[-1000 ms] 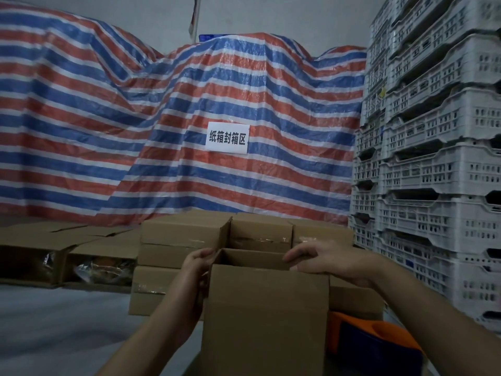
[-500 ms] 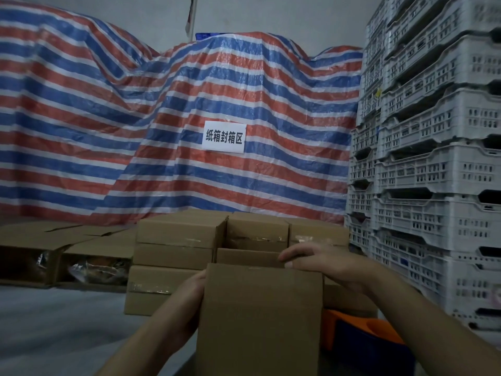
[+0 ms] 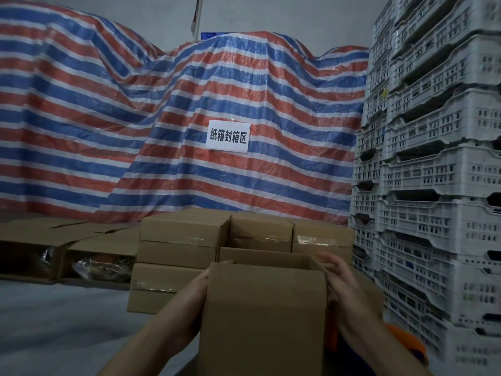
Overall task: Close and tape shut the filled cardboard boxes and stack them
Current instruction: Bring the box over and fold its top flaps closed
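You have the open box (image 3: 264, 316) upright directly in front of you, its near flap standing, with your left hand (image 3: 196, 291) against its left side and your right hand (image 3: 339, 283) curled round its right wall, fingers (image 3: 329, 263) gripping the top edge. This two-sided hold appears intended to steady and square the box for flap folding. Taped boxes (image 3: 187, 240) stand stacked just behind it, and an orange tape dispenser (image 3: 404, 340) lies at your right, near to hand.

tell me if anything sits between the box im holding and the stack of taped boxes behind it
Nothing visible does. The open box, held by the left hand and right hand, sits directly in front of the stack of taped boxes. The box itself hides the gap behind it.
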### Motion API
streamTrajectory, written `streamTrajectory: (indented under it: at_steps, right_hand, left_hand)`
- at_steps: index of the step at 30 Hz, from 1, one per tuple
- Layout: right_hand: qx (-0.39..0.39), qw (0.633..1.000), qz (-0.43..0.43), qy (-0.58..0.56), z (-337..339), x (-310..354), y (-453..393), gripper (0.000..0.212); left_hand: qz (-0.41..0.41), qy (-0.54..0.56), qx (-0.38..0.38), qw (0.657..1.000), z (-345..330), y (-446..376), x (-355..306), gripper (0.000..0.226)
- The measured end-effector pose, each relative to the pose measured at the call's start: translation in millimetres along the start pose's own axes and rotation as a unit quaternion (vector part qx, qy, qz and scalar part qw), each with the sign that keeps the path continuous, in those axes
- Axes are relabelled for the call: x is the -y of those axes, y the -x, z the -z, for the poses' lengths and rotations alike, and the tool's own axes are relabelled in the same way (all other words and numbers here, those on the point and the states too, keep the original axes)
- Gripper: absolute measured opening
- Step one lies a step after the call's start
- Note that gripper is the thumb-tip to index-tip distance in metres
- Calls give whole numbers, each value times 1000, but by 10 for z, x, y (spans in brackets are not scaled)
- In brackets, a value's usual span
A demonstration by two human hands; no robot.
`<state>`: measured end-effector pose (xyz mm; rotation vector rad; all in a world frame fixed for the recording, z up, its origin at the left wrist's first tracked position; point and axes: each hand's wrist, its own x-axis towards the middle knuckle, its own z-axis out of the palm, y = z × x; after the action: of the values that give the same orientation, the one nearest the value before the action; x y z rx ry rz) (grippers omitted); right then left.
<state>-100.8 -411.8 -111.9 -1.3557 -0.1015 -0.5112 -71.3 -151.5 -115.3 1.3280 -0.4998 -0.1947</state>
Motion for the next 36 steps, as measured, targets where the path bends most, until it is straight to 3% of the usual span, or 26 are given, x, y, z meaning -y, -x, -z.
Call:
streamTrajectory:
  at_steps: [6, 8, 15, 20, 23, 27, 29, 36]
  right_hand:
    - [2, 1000, -11, 1, -68, -81, 12, 19]
    - [-5, 1000, -7, 6, -84, -92, 44, 18]
    - [-20, 996, 23, 85, -24, -143, 82, 27]
    - [28, 981, -64, 179, -65, -96, 82, 25]
    - [68, 972, -108, 198, -43, -67, 111, 39]
    - [5, 976, -132, 172, -55, -75, 28, 76]
    - [27, 979, -114, 168, 31, -116, 36, 81]
    - [99, 975, -69, 185, 70, -115, 106, 48]
  left_hand:
    - [-12, -25, 70, 997, 31, 48, -49, 42]
    - [-14, -29, 77, 996, 47, 35, -57, 50]
    - [0, -38, 94, 995, 67, 4, -70, 42]
    - [7, -31, 97, 995, 83, -9, -58, 37]
    - [-2, -37, 90, 995, 79, -31, -36, 38]
    - [-11, -37, 67, 997, 68, -20, -8, 35]
    - [-14, -40, 45, 998, 74, -27, 27, 27]
    - [-41, -51, -32, 997, -10, 11, 96, 47]
